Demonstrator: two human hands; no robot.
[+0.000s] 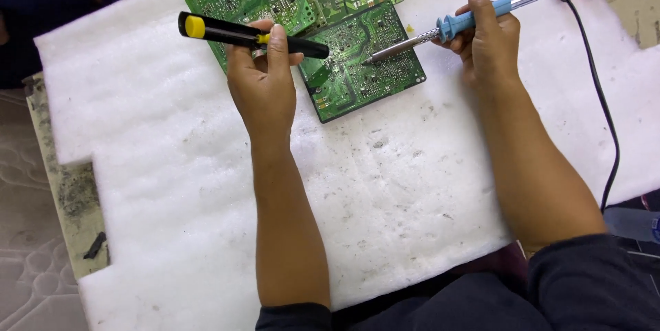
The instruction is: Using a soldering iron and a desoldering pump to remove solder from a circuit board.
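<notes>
Head view is showing the left hand (265, 73) pinching a black desoldering pump with yellow plunger (251, 34), while the right hand (488, 39) is gripping a blue-handled soldering iron (454, 25), tip touching the green circuit board (361, 63) lying on white foam sheet (172, 166).

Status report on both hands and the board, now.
Left hand holds black pump over board. Right hand holds iron, tip on board. Nothing blocking.

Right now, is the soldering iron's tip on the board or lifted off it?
On it, apparently: the iron slants down from the right hand, tip meeting the board.
</notes>
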